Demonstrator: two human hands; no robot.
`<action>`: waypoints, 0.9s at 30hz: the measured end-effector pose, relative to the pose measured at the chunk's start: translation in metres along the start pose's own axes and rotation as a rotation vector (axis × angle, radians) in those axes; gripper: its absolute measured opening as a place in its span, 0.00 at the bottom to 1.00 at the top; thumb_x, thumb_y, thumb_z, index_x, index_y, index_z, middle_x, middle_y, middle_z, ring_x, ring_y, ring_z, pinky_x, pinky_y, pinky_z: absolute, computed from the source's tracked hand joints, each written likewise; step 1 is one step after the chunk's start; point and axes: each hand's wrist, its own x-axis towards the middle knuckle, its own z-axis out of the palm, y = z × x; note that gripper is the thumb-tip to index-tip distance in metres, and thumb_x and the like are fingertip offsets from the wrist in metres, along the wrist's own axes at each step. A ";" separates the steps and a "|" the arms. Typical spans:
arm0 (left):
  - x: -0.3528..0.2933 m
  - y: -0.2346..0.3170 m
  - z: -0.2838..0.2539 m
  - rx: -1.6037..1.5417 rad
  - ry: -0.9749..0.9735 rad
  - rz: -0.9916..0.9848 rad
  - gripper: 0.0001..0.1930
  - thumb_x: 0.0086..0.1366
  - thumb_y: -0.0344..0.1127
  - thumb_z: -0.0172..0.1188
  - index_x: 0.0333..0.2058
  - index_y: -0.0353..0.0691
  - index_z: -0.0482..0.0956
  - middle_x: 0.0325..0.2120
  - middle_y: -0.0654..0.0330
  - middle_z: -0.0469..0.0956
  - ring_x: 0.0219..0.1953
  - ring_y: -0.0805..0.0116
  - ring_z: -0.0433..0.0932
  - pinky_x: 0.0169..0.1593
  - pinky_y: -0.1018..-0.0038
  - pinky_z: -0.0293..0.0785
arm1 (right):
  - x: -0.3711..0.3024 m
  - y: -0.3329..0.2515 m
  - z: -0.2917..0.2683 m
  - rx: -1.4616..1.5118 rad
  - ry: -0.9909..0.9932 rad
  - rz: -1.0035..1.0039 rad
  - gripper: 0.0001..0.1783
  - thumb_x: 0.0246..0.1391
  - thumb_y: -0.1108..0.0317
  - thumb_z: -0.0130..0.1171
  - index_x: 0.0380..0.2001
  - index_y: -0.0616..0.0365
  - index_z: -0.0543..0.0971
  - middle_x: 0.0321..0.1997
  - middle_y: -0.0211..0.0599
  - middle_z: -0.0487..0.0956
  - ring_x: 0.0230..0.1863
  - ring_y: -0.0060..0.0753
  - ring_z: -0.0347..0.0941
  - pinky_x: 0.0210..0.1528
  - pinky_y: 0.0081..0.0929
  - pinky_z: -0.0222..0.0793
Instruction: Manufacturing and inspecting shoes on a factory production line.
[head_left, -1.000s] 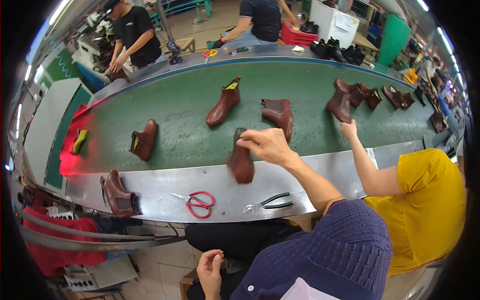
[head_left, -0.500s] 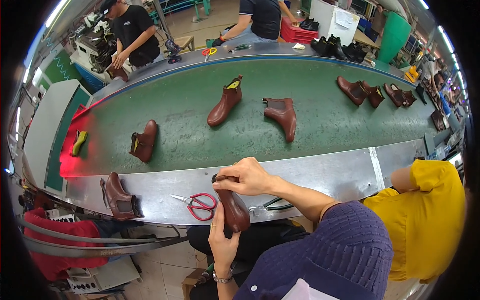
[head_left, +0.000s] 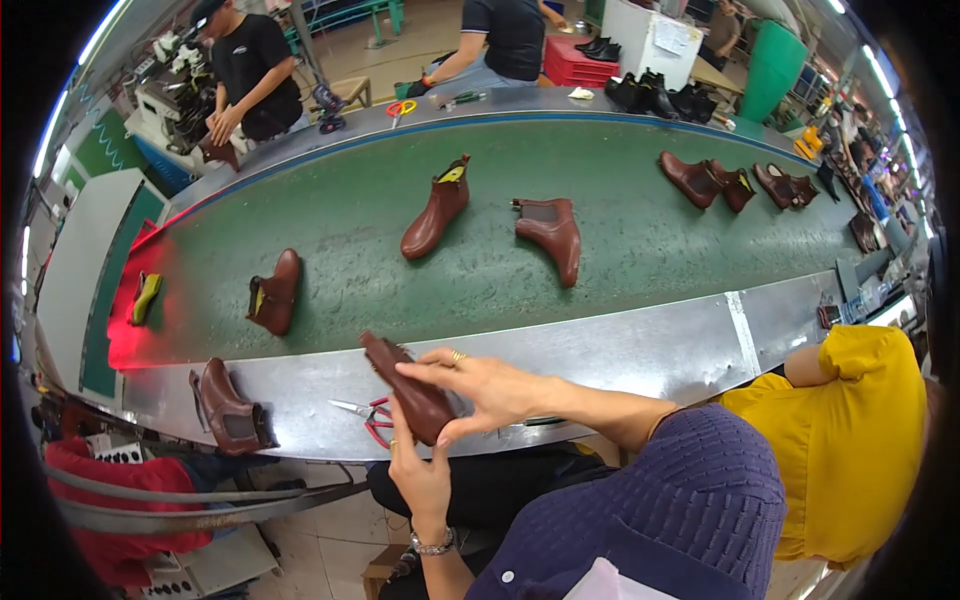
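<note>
A brown ankle boot (head_left: pixel 424 408) is held in both my hands above the front metal ledge, its shaft pointing up and left. My left hand (head_left: pixel 420 482) grips it from below, fingers along its side. My right hand (head_left: pixel 485 390) lies over the boot's other side, thumb near the lower end and fingers across the upper. Partly covered behind the boot, red-handled scissors (head_left: pixel 376 422) lie on the ledge. Another brown boot (head_left: pixel 232 408) rests farther left on this ledge. Beneath my right forearm, most of a dark-handled tool (head_left: pixel 542 422) is hidden.
Beyond the metal ledge (head_left: pixel 640 335) runs a green belt (head_left: pixel 400 300) carrying several brown boots, including a near one (head_left: pixel 548 240). A yellow-green shoe-shaped piece (head_left: pixel 146 298) lies in red light at left. A person in yellow (head_left: pixel 840 450) sits close on my right; others work across the belt.
My right hand has moved from the boot's top down onto its side near the lower end. The boot has shifted left, its shaft now swung farther left. The view has shifted slightly.
</note>
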 end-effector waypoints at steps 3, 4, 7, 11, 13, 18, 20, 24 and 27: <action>0.007 -0.002 -0.006 -0.061 -0.029 0.022 0.37 0.62 0.31 0.63 0.67 0.36 0.56 0.46 0.47 0.77 0.44 0.59 0.81 0.43 0.69 0.78 | -0.004 0.001 0.010 0.018 0.008 0.027 0.54 0.44 0.46 0.70 0.70 0.49 0.54 0.61 0.52 0.64 0.55 0.58 0.69 0.55 0.43 0.68; 0.008 -0.002 -0.007 -0.078 -0.051 -0.013 0.37 0.61 0.28 0.63 0.67 0.36 0.56 0.47 0.47 0.77 0.44 0.60 0.81 0.43 0.70 0.78 | -0.005 0.003 0.011 -0.002 -0.003 0.006 0.54 0.44 0.50 0.71 0.70 0.48 0.52 0.62 0.52 0.63 0.56 0.58 0.68 0.56 0.44 0.68; 0.009 -0.006 -0.008 -0.085 -0.088 -0.046 0.39 0.60 0.23 0.62 0.68 0.37 0.55 0.49 0.48 0.76 0.45 0.61 0.80 0.44 0.69 0.78 | -0.006 0.007 0.013 -0.009 -0.020 0.009 0.56 0.44 0.58 0.71 0.72 0.43 0.48 0.64 0.53 0.62 0.58 0.59 0.67 0.56 0.45 0.68; 0.007 -0.009 -0.014 -0.091 -0.131 -0.062 0.38 0.61 0.23 0.61 0.68 0.38 0.55 0.52 0.47 0.74 0.46 0.61 0.80 0.46 0.69 0.78 | -0.007 0.010 0.011 0.070 -0.089 0.054 0.54 0.46 0.72 0.65 0.72 0.41 0.46 0.68 0.51 0.61 0.59 0.59 0.67 0.57 0.44 0.68; 0.008 -0.009 -0.016 -0.098 -0.153 -0.079 0.38 0.61 0.23 0.61 0.68 0.38 0.55 0.53 0.47 0.74 0.47 0.61 0.80 0.47 0.69 0.78 | -0.006 0.012 0.010 0.103 -0.130 0.065 0.55 0.46 0.77 0.63 0.72 0.41 0.45 0.69 0.49 0.60 0.60 0.59 0.67 0.58 0.43 0.68; 0.009 -0.007 -0.017 -0.136 -0.133 -0.075 0.37 0.61 0.22 0.59 0.68 0.40 0.55 0.51 0.46 0.75 0.47 0.62 0.79 0.47 0.69 0.78 | -0.003 0.015 0.014 0.123 -0.134 0.049 0.55 0.42 0.82 0.58 0.72 0.43 0.45 0.70 0.47 0.60 0.61 0.58 0.66 0.60 0.44 0.67; 0.010 -0.007 -0.015 -0.128 -0.122 -0.073 0.37 0.62 0.22 0.59 0.68 0.40 0.55 0.51 0.46 0.75 0.47 0.62 0.79 0.47 0.69 0.79 | -0.004 0.016 0.019 0.066 -0.071 0.018 0.54 0.43 0.81 0.58 0.72 0.43 0.45 0.68 0.50 0.62 0.59 0.58 0.67 0.59 0.44 0.67; 0.008 -0.007 -0.012 -0.118 -0.097 -0.058 0.37 0.61 0.22 0.59 0.68 0.40 0.55 0.50 0.46 0.76 0.47 0.61 0.80 0.45 0.69 0.79 | -0.009 0.013 0.032 0.000 0.085 -0.004 0.54 0.46 0.75 0.63 0.72 0.44 0.46 0.63 0.54 0.66 0.58 0.56 0.69 0.59 0.44 0.67; 0.006 0.003 -0.013 -0.022 -0.127 -0.042 0.38 0.60 0.21 0.59 0.68 0.41 0.55 0.50 0.46 0.76 0.47 0.59 0.80 0.45 0.69 0.79 | -0.016 0.018 0.046 0.054 0.123 0.144 0.54 0.46 0.72 0.67 0.71 0.45 0.48 0.57 0.55 0.71 0.55 0.55 0.71 0.55 0.43 0.69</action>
